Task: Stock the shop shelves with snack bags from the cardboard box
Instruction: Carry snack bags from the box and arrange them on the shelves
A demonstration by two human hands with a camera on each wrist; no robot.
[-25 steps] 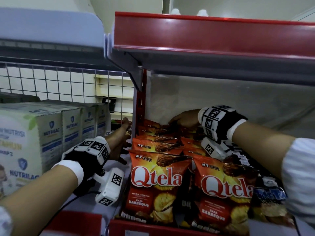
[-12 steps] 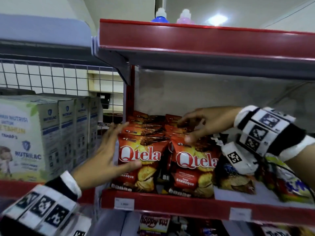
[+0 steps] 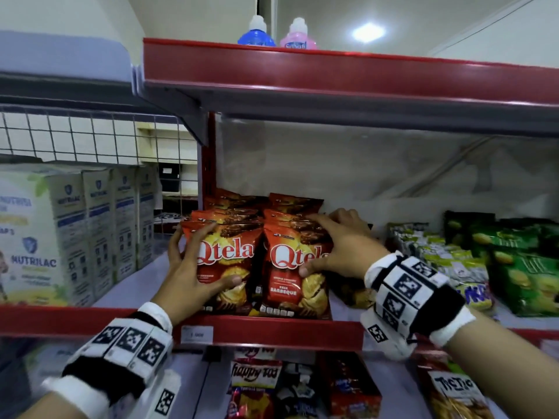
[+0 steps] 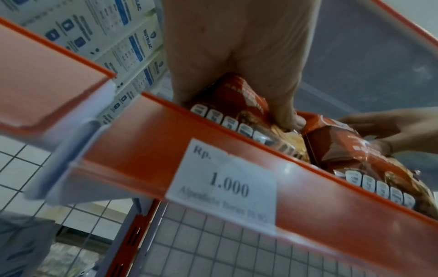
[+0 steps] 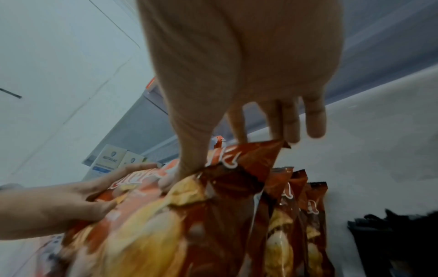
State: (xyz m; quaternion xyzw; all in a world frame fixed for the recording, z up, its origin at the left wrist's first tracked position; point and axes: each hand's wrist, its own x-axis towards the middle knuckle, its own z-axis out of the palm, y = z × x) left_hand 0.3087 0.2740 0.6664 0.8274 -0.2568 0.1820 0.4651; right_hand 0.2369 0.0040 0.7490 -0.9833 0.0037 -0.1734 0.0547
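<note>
Qtela snack bags are standing in two rows side by side on the red-edged shelf (image 3: 272,329), at about 6 o'clock of the head view; each row is running front to back, but the count behind the front bags cannot be told. Largest first: four Nutrilac cartons (image 3: 45,237) are lining up at 9 o'clock on the neighbouring shelf, and green snack packs (image 3: 523,267) are crowding at 3 o'clock. Both front bags are upright, long axis vertical, printed faces turning toward the camera, top seals pointing up. The left front bag (image 3: 225,261) is sitting at the shelf lip, and the left hand (image 3: 187,276) is gripping it, fingers curling round its left edge and thumb pressing its face. The right front bag (image 3: 290,273) is touching it on the right; the right hand (image 3: 341,249) is holding it, thumb lying on its face and fingers reaching over its top. Two bottles (image 3: 276,36), one blue and one pink, are standing at 12 o'clock on the top shelf. One price label (image 4: 221,186) is showing 1.000 below.
</note>
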